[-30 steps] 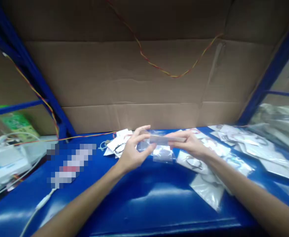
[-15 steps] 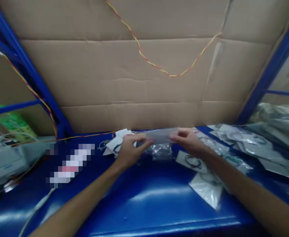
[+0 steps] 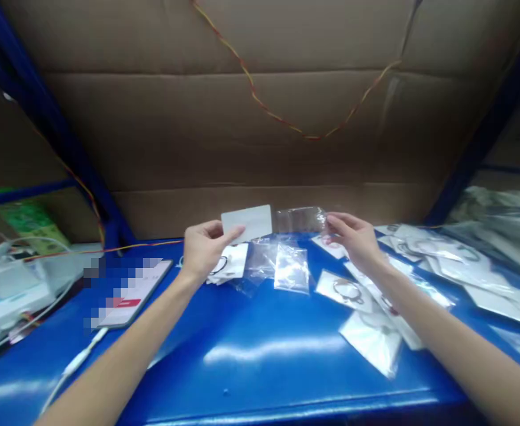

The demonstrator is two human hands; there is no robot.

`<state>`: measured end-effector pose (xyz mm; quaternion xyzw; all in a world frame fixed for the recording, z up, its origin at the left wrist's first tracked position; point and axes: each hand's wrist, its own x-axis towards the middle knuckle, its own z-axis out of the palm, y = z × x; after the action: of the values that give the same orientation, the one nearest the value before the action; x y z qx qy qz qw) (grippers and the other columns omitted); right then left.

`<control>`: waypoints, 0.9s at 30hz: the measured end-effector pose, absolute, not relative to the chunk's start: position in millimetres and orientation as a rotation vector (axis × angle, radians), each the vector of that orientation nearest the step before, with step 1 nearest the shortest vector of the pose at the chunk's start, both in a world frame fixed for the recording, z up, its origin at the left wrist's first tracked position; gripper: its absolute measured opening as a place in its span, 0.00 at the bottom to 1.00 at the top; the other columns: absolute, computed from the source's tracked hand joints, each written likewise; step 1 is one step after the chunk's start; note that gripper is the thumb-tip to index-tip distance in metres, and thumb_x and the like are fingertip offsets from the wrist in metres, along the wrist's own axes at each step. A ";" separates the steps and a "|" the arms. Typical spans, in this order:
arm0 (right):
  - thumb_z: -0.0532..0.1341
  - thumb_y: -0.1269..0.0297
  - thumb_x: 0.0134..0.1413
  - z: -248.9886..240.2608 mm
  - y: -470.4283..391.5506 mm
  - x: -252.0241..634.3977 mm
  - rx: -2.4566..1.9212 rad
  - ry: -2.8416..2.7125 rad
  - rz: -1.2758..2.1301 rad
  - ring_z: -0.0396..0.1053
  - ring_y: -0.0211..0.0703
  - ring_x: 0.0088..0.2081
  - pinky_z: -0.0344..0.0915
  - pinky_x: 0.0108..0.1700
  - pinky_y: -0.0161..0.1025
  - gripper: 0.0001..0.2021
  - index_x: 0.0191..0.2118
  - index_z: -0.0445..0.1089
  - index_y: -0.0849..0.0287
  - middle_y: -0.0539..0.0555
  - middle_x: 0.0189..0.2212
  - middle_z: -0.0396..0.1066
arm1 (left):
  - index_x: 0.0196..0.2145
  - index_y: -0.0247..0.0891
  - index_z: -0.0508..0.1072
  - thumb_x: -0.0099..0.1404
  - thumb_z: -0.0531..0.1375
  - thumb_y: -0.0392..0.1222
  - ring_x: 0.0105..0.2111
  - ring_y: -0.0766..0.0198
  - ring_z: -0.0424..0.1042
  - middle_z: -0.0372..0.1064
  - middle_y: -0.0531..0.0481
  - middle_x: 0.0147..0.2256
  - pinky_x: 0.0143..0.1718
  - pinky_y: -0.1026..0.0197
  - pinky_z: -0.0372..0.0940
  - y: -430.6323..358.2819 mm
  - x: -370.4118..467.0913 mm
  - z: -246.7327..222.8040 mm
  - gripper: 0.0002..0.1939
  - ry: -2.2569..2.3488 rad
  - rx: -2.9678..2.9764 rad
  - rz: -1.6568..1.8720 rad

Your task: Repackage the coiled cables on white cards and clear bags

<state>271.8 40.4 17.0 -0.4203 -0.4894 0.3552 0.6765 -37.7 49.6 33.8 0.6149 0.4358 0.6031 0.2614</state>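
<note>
My left hand [image 3: 206, 245] pinches a white card [image 3: 253, 220] between thumb and fingers, held up above the table's back part. Just right of the card, my right hand [image 3: 355, 234] grips the far end of a clear plastic bag [image 3: 302, 219]. The bag's left edge lies close to the card's right edge; whether they touch I cannot tell. Below them, more clear plastic bags [image 3: 291, 269] lie on the blue table [image 3: 242, 349]. A pile of white cards with dark cords [image 3: 233, 263] sits under my left hand. Bagged cards with cord loops [image 3: 347, 291] lie beneath my right forearm.
On the left lie a phone [image 3: 147, 290] with a white cable [image 3: 78, 360] and a white box [image 3: 18, 296]. More bagged cards [image 3: 452, 251] are heaped at the right. A cardboard sheet [image 3: 242, 136] and blue frame posts [image 3: 62, 124] close off the back.
My hands have moved apart. The card has gone left and up with my left hand, and the clear bag now stretches beside it from my right hand.
</note>
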 end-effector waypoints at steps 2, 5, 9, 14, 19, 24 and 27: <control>0.73 0.54 0.49 16.6 40.0 272.7 -0.960 -1.125 0.635 0.77 0.45 0.31 0.73 0.27 0.38 0.16 0.40 0.80 0.59 0.57 0.34 0.81 | 0.36 0.36 0.82 0.54 0.73 0.48 0.33 0.57 0.79 0.82 0.46 0.35 0.34 0.58 0.73 54.7 -48.6 40.2 0.15 1.201 1.678 1.716; 0.70 0.55 0.54 14.7 32.8 265.8 -0.963 -1.294 0.390 0.78 0.48 0.35 0.75 0.33 0.41 0.13 0.40 0.81 0.58 0.56 0.36 0.81 | 0.33 0.37 0.77 0.54 0.70 0.45 0.29 0.61 0.76 0.78 0.50 0.32 0.29 0.62 0.70 58.0 -59.9 46.1 0.11 1.299 1.816 1.821; 0.66 0.61 0.60 11.8 20.3 254.1 -0.866 -1.669 0.088 0.78 0.48 0.43 0.74 0.46 0.44 0.07 0.39 0.82 0.54 0.56 0.42 0.81 | 0.41 0.39 0.74 0.57 0.64 0.39 0.27 0.64 0.70 0.72 0.54 0.31 0.31 0.63 0.66 55.6 -66.6 49.6 0.12 1.474 2.316 1.723; 0.69 0.53 0.57 6.8 13.9 249.9 -0.849 -2.273 0.003 0.78 0.50 0.43 0.72 0.46 0.45 0.13 0.42 0.82 0.55 0.57 0.44 0.80 | 0.45 0.43 0.77 0.56 0.60 0.37 0.40 0.54 0.72 0.70 0.47 0.40 0.42 0.55 0.67 53.0 -67.4 46.6 0.17 1.519 2.887 0.856; 0.68 0.39 0.52 7.7 7.9 244.3 -1.029 -2.505 0.091 0.74 0.56 0.49 0.70 0.50 0.49 0.28 0.51 0.80 0.54 0.60 0.50 0.76 | 0.51 0.45 0.78 0.56 0.62 0.42 0.48 0.46 0.73 0.70 0.41 0.49 0.51 0.48 0.67 53.8 -67.3 35.9 0.23 1.519 2.867 0.432; 0.53 0.49 0.70 14.1 20.1 258.4 -1.182 -2.315 0.031 0.74 0.49 0.46 0.68 0.49 0.43 0.21 0.48 0.80 0.54 0.57 0.45 0.77 | 0.45 0.45 0.80 0.59 0.63 0.57 0.50 0.45 0.73 0.72 0.41 0.52 0.54 0.47 0.67 55.5 -68.3 31.0 0.20 1.468 2.700 0.422; 0.53 0.51 0.70 12.8 36.2 283.8 -1.520 -2.110 -0.153 0.75 0.52 0.48 0.67 0.49 0.44 0.21 0.50 0.79 0.57 0.60 0.47 0.78 | 0.42 0.43 0.79 0.58 0.63 0.59 0.51 0.44 0.74 0.74 0.40 0.52 0.55 0.46 0.67 56.6 -67.2 29.5 0.21 1.445 2.672 0.419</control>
<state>283.8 36.2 12.8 -0.5626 -0.7810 -0.0568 0.2653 -67.2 56.6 29.5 0.8707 0.4710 0.1366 0.0377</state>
